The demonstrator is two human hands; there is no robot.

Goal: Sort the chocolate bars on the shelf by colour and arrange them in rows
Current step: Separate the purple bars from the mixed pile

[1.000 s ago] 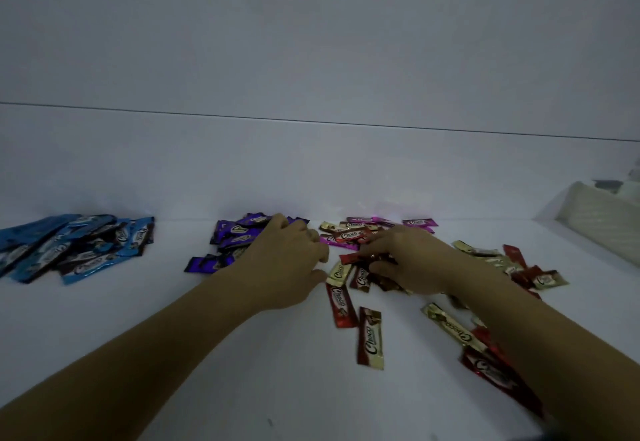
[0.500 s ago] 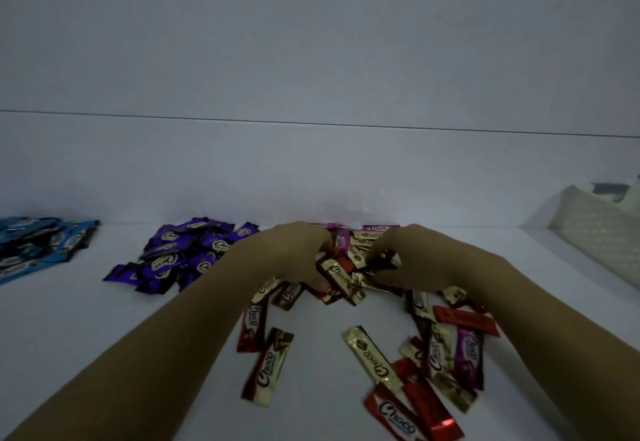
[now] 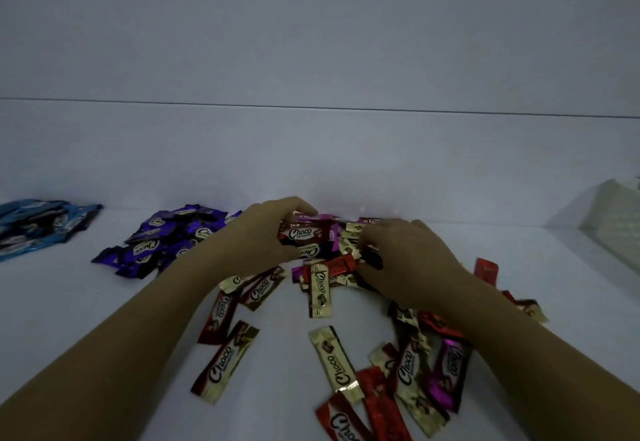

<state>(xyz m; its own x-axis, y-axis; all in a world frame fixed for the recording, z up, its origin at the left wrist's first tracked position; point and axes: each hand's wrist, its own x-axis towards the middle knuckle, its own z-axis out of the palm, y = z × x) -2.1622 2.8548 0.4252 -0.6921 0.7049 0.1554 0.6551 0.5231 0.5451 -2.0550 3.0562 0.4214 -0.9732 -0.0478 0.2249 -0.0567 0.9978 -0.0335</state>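
Head view: on the white shelf [image 3: 86, 319] I see a blue pile [image 3: 38, 229] at the left edge of the frame, a purple pile [image 3: 169, 240] to its right, and a pale basket [image 3: 613, 212] at the right edge, well apart from the bars. The person's forearms lie over the mixed pile [image 3: 332, 271] in the centre and hide part of it. The left hand [image 3: 263, 236] is clamped on a red bar [image 3: 304, 233] at the back of this pile, fingers over its top edge. Its long axis runs left to right, with the print upright. The right hand [image 3: 408, 260] curls its fingers onto a dark wrapper [image 3: 370, 257]; I cannot tell whether it grips. In the lower centre a gold bar [image 3: 336, 364] lies almost vertical, and a red-and-gold bar [image 3: 225, 362] slants toward the upper right.
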